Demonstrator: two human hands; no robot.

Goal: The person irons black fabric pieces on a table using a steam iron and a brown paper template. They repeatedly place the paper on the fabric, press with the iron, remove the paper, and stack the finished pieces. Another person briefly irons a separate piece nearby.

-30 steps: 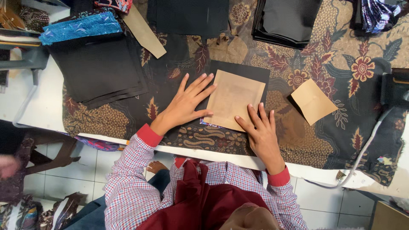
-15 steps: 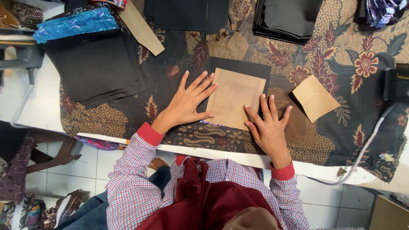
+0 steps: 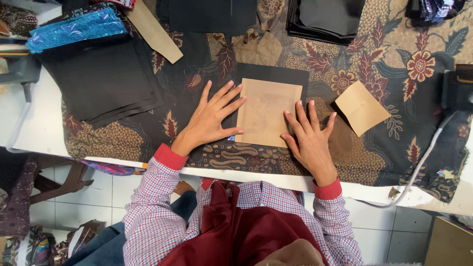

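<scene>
Here, at nine o'clock on the patterned cloth (image 3: 394,148): a stack of black fabric squares (image 3: 101,83), edges fanned, with a folded blue printed cloth (image 3: 74,28) on its far edge at eleven. Just right of that, a tan paper strip (image 3: 150,30), slanted, one end over the black stack's corner. At twelve, another black fabric piece (image 3: 212,15), partly cut off by the frame.

At centre: left hand (image 3: 209,120) flat, palm down, fingers spread wide and pointing toward one o'clock, fingertips resting at the left edge of a black square (image 3: 271,73) and the brown paper sheet (image 3: 266,112) laid on it. Thumb stretched toward three, tip just at the sheet's lower left corner. Brown sheet square to the black piece, covering all but a strip along the far edge and thin margins at the sides.

Right hand (image 3: 310,140) likewise flat and open, fingers spread, pointing to twelve, the first fingertips pressing the sheet's right edge, the outer ones off it on the patterned cloth. Nothing pinched in either hand.

Toward two o'clock: a dark folded pile (image 3: 325,17). At three, well apart from the hand, a smaller tan paper square (image 3: 362,107), turned diamond-wise. Farther right, a white cord (image 3: 423,157) running off the table edge.
</scene>
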